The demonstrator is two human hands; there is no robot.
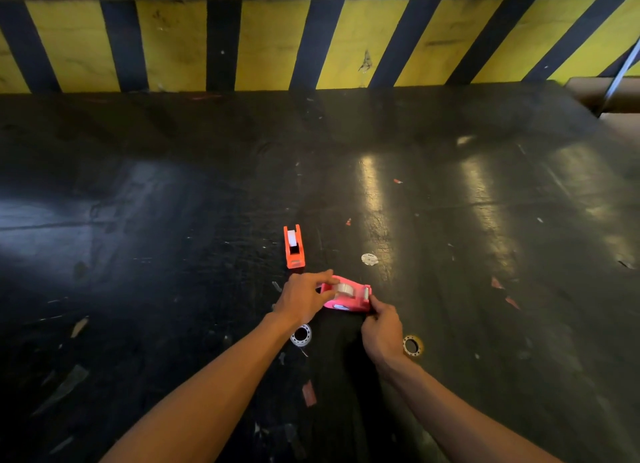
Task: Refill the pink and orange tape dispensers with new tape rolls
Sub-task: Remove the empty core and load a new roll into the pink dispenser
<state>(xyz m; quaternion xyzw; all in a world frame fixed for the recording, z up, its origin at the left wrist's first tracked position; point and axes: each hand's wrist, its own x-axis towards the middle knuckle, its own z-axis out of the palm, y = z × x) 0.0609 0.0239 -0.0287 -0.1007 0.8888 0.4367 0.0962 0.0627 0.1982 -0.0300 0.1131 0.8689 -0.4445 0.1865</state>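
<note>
The pink tape dispenser (349, 298) lies on the black table just ahead of me, with a clear tape roll (345, 289) seated in it. My left hand (304, 298) grips its left end, thumb and fingers touching the roll. My right hand (382, 331) pinches the cutter end on the right. The orange tape dispenser (294, 247) stands farther back, a white roll in it, untouched. A white empty tape core (301, 335) lies under my left wrist. A yellowish tape ring (412, 345) lies right of my right hand.
A crumpled white scrap (369, 259) lies right of the orange dispenser. Small red and grey bits of tape litter the black table (138, 254). A yellow and black striped wall (277, 43) bounds the back. Cardboard boxes (616, 95) sit at the far right corner.
</note>
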